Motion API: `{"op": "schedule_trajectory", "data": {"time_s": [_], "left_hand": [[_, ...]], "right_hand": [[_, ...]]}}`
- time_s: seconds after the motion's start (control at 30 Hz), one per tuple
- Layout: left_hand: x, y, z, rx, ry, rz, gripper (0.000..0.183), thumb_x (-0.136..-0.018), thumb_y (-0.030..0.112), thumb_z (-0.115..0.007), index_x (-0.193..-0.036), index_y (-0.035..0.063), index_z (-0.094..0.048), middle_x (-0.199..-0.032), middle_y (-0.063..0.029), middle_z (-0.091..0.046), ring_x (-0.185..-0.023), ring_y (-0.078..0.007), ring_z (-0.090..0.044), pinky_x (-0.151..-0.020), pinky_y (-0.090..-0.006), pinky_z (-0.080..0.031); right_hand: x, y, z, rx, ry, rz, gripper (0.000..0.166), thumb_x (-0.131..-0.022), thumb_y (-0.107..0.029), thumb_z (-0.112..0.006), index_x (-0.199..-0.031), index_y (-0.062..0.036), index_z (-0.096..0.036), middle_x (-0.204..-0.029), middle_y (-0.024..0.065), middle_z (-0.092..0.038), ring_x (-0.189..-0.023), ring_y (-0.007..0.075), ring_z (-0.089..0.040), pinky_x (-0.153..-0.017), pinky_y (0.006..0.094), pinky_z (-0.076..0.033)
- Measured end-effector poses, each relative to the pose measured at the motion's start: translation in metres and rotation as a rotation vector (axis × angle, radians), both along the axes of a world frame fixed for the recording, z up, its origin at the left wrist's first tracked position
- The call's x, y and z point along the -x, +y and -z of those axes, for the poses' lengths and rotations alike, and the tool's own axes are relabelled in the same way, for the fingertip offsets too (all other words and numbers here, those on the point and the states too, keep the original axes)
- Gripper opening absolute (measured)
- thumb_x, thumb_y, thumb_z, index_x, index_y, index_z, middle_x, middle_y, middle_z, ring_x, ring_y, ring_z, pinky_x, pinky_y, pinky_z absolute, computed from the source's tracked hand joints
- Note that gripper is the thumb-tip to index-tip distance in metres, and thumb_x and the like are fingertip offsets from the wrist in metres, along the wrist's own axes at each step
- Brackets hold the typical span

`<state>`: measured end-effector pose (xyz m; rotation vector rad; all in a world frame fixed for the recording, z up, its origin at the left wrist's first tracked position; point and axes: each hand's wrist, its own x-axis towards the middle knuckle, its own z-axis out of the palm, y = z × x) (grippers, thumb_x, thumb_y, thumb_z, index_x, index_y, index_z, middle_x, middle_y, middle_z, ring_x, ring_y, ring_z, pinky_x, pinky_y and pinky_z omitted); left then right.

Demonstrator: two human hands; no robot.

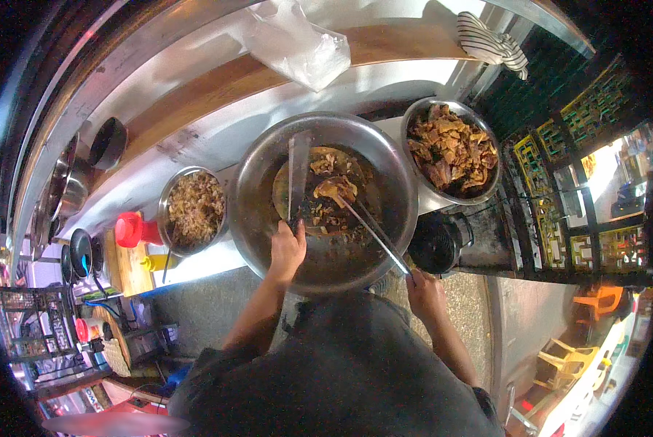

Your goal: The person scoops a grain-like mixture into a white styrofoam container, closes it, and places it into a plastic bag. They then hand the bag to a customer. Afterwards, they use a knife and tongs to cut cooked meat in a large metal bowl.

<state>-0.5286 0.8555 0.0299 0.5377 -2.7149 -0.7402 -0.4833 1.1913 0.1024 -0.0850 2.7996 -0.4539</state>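
My left hand (288, 251) grips the handle of a cleaver (299, 169), whose broad blade points away from me over a round chopping board (282, 188). The board lies inside a large metal basin (326, 276). Metal tongs (378, 239) are held in my right hand (428, 297), and their far ends meet a browned piece of meat (334, 189) on the board. Small chopped bits of meat (323, 164) are scattered around it. The cleaver's edge is apart from the piece, to its left.
Right of the basin stands a metal bowl (404, 131) of browned meat chunks (449, 153); left, a bowl (162, 218) of finely chopped food (195, 205). A red container (128, 229), yellow bottle (156, 263), black pot (435, 246) and hanging plastic bag (310, 52) are nearby.
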Motion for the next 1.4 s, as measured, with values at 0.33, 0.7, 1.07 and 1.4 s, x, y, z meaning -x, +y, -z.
{"op": "schedule_trajectory", "data": {"time_s": [0.33, 0.7, 1.07, 1.4], "left_hand": [[0.002, -0.016, 0.035, -0.015, -0.048, 0.01, 0.046, -0.094, 0.038, -0.057, -0.105, -0.0061, -0.054, -0.073, -0.0299, -0.064, -0.069, -0.0487, -0.065, -0.064, -0.053, -0.054], [0.006, -0.011, 0.007, -0.232, 0.295, -0.007, 0.033, -0.094, 0.024, -0.06, -0.104, -0.0059, -0.052, -0.084, -0.0322, -0.065, -0.084, -0.0479, -0.065, -0.07, -0.0534, -0.052], [-0.001, 0.001, 0.003, -0.216, 0.259, -0.111, 0.044, -0.097, 0.033, -0.053, -0.113, -0.0088, -0.051, -0.091, -0.0329, -0.065, -0.086, -0.0487, -0.065, -0.076, -0.0513, -0.054], [0.0, -0.005, 0.037, -0.035, -0.013, 0.007, 0.042, -0.094, 0.034, -0.058, -0.106, -0.0055, -0.051, -0.079, -0.0316, -0.065, -0.077, -0.0508, -0.064, -0.065, -0.0551, -0.053]], "right_hand": [[0.003, 0.002, 0.005, 0.035, 0.044, -0.032, 0.028, -0.094, -0.028, -0.054, -0.111, -0.0075, -0.062, -0.101, 0.022, -0.066, -0.086, 0.0426, -0.066, -0.073, 0.0519, -0.054], [0.005, 0.007, -0.004, 0.026, 0.023, -0.018, 0.031, -0.095, -0.031, -0.052, -0.111, -0.0063, -0.061, -0.102, 0.0228, -0.065, -0.089, 0.0433, -0.066, -0.076, 0.0531, -0.054], [0.013, 0.015, -0.002, 0.144, 0.084, -0.083, 0.021, -0.095, -0.025, -0.053, -0.095, -0.0045, -0.058, -0.092, 0.022, -0.064, -0.082, 0.0445, -0.064, -0.07, 0.0531, -0.053], [0.013, 0.01, -0.009, 0.155, 0.092, -0.042, 0.018, -0.093, -0.02, -0.056, -0.094, -0.003, -0.061, -0.091, 0.0216, -0.065, -0.084, 0.0439, -0.063, -0.072, 0.0531, -0.051]]}}
